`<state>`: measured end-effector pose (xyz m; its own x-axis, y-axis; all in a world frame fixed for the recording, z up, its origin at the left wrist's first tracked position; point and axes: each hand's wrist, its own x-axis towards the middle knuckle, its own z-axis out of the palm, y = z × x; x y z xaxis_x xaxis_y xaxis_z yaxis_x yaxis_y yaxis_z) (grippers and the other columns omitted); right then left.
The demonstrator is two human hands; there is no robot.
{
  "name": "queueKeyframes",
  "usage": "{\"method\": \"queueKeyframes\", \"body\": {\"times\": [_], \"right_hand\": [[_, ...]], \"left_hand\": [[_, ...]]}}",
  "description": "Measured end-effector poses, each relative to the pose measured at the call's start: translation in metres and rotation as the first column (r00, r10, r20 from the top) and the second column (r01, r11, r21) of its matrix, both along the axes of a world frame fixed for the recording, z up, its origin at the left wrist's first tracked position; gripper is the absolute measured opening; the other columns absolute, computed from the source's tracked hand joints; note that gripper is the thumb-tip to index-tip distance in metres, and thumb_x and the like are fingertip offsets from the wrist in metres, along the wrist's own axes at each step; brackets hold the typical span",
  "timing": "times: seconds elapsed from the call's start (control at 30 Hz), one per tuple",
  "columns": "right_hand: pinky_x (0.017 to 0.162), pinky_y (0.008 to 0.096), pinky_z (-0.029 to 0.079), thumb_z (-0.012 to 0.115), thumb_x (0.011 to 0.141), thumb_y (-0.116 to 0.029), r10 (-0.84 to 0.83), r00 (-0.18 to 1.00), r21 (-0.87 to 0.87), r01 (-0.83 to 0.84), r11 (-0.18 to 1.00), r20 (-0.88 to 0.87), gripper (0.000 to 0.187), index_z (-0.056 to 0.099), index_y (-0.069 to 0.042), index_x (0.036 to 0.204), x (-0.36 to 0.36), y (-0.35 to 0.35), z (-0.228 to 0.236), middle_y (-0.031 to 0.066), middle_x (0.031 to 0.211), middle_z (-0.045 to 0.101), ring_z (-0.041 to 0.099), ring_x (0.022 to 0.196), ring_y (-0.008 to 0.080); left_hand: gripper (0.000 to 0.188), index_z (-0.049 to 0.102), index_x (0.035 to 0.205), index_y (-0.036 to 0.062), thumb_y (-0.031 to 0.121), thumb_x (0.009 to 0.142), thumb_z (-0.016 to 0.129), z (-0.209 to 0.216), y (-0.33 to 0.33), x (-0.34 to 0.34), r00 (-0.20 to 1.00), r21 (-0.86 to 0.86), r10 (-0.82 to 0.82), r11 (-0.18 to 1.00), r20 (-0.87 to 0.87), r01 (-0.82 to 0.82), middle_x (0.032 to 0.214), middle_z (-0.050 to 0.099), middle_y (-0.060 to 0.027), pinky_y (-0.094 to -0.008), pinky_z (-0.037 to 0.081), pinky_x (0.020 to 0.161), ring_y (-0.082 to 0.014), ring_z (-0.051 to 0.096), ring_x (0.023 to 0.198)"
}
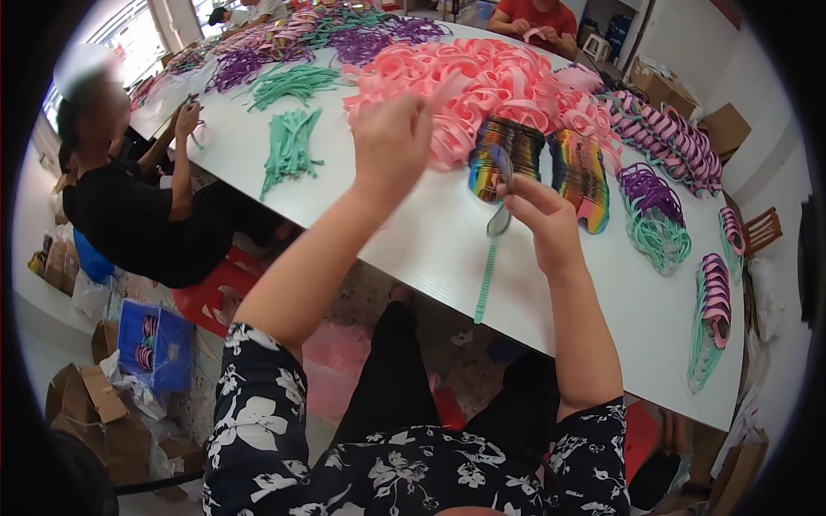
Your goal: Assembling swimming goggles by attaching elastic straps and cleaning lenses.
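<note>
My right hand [546, 219] pinches a small goggle part with a dark, glossy lens [498, 222]. From it a ribbed mint-green strap [486, 279] hangs over the near table edge. Farther left and higher, my left hand [391, 142] is closed at the edge of a heap of pink looped bands [482, 73]. A blurred pink band [447, 89] sticks out from its fingers. Just beyond my right hand stand two rows of rainbow-mirrored lenses [509, 150], [581, 176] packed on edge.
The white table [413, 245] carries bundled mint straps [291, 146] at left, purple and green cords [652, 215] at right, and rows of pink-and-purple goggles [712, 301]. One person [129, 189] sits at left, another [538, 21] across. A blue crate [157, 344] stands on the floor.
</note>
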<state>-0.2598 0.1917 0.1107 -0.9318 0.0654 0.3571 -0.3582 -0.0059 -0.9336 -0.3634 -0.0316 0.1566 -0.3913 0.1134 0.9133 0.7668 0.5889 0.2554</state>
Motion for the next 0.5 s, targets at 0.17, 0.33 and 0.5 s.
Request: {"method": "queueKeyframes", "body": {"times": [0.17, 0.33, 0.5], "right_hand": [[0.107, 0.0422, 0.043, 0.067, 0.089, -0.010, 0.554, 0.831, -0.543, -0.443, 0.714, 0.050, 0.046, 0.057, 0.009, 0.129, 0.063, -0.042, 0.006, 0.0159, 0.122, 0.066, 0.061, 0.117, 0.0258], [0.105, 0.0451, 0.046, 0.069, 0.088, -0.014, 0.529, 0.841, -0.634, -0.351, 0.689, 0.109, 0.046, 0.058, 0.010, 0.125, 0.136, -0.068, -0.006, 0.0218, 0.121, 0.066, 0.061, 0.119, 0.0316], [0.090, 0.0481, 0.055, 0.082, 0.077, -0.021, 0.663, 0.748, -0.600, -0.544, 0.587, -0.030, 0.047, 0.067, 0.009, 0.110, 0.205, -0.067, -0.034, 0.0234, 0.105, 0.069, 0.069, 0.100, 0.0348]], "left_hand": [[0.012, 0.065, 0.092, 0.0069, 0.006, 0.081, 0.069, -0.038, -0.032, 0.130, 0.987, -0.080, -0.159, 0.984, 0.037, 0.162, 0.075, 0.059, -0.0088, -0.0443, 0.041, 0.070, -0.0305, 0.056, 0.070], [0.026, 0.066, 0.103, 0.0039, 0.003, 0.077, 0.071, -0.073, -0.050, 0.226, 0.927, -0.038, -0.334, 0.938, 0.169, 0.345, 0.086, 0.061, -0.0099, -0.0420, 0.047, 0.078, -0.0295, 0.059, 0.077], [0.026, 0.063, 0.111, -0.0013, -0.001, 0.085, 0.061, -0.119, -0.067, 0.275, 0.822, 0.352, -0.429, 0.886, 0.375, 0.302, 0.105, 0.061, -0.0152, -0.0385, 0.048, 0.085, -0.0281, 0.059, 0.096]]}}
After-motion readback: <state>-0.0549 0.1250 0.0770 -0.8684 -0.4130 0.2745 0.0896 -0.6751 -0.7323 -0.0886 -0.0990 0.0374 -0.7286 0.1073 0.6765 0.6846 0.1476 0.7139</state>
